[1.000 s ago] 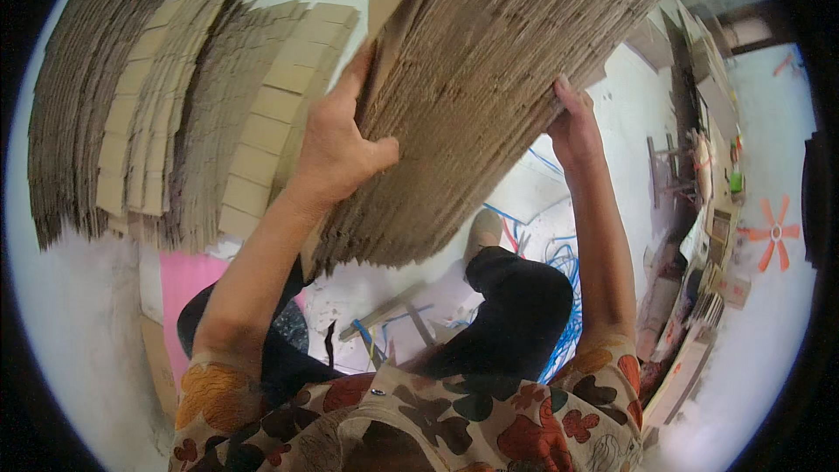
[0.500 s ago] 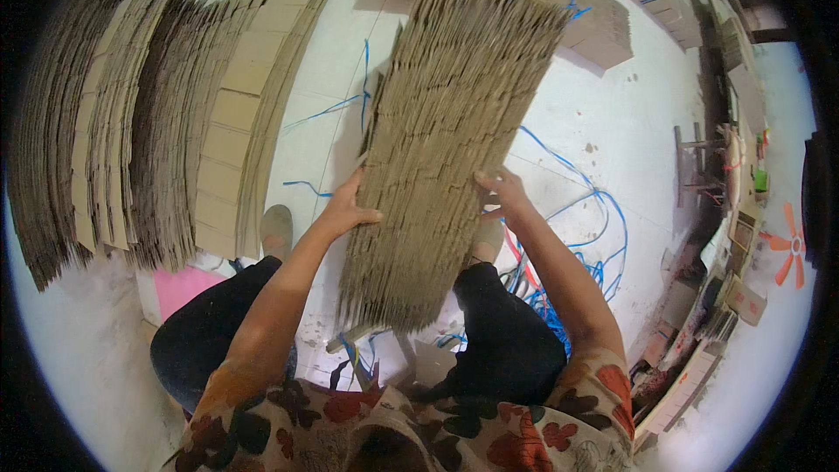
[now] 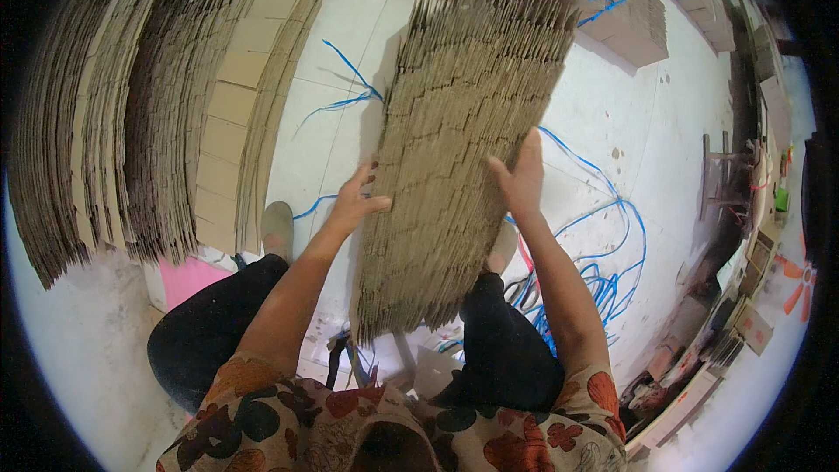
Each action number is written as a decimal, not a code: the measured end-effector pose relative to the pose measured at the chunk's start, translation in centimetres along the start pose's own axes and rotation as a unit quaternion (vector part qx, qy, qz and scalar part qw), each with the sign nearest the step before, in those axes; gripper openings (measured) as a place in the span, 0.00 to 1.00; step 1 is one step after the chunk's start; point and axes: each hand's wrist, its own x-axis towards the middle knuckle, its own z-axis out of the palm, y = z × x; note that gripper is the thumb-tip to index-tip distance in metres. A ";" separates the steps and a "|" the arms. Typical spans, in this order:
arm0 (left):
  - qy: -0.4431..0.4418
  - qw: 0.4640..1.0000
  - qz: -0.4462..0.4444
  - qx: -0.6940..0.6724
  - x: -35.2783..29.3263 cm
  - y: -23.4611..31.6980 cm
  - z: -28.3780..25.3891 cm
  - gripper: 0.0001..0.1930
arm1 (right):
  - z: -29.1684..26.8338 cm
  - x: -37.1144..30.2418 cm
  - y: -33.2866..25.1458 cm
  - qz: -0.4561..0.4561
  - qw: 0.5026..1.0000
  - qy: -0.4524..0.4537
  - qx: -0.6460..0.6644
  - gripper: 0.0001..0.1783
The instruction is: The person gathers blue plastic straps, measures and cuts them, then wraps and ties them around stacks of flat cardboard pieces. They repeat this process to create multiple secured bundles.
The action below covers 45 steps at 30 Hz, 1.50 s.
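A long, thick bundle of flat brown cardboard pieces [image 3: 463, 149], packed on edge, lies before me and tilts away to the right. My left hand [image 3: 354, 199] is at its left side, fingers spread, with the thumb touching the edge. Against the opposite side rests my right hand [image 3: 522, 179], its fingers stretched out flat along the cardboard and its thumb on the top. Neither hand is closed round the bundle. Blue strap [image 3: 350, 98] sticks out from beyond its left side. What the bundle rests on is mostly hidden.
Tall rows of stacked cardboard [image 3: 232, 105] stand at the left. Tied cardboard bundles [image 3: 629, 31] lie at the far side. Loose blue strapping [image 3: 603, 284] tangles on the floor beside my right leg. A wooden stool [image 3: 721, 177] and an orange fan [image 3: 797, 284] are at the right.
My right hand has slid farther along the bundle's side, its fingers now straightened. My left hand has moved slightly away from me. The blue strap end at left has shifted.
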 end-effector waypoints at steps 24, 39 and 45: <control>-0.040 0.998 -0.041 -0.018 0.4 1.0 -2.2 0.42 | 5.2 0.5 -9.0 -0.401 0.876 -0.211 -0.164 0.41; 0.068 0.974 0.064 0.205 0.4 1.5 -2.9 0.53 | 4.9 0.3 -9.3 -0.394 0.873 -0.224 -0.179 0.41; -0.011 0.957 0.043 0.288 0.9 4.0 0.6 0.55 | 5.0 0.4 -8.9 -0.402 0.874 -0.207 -0.176 0.42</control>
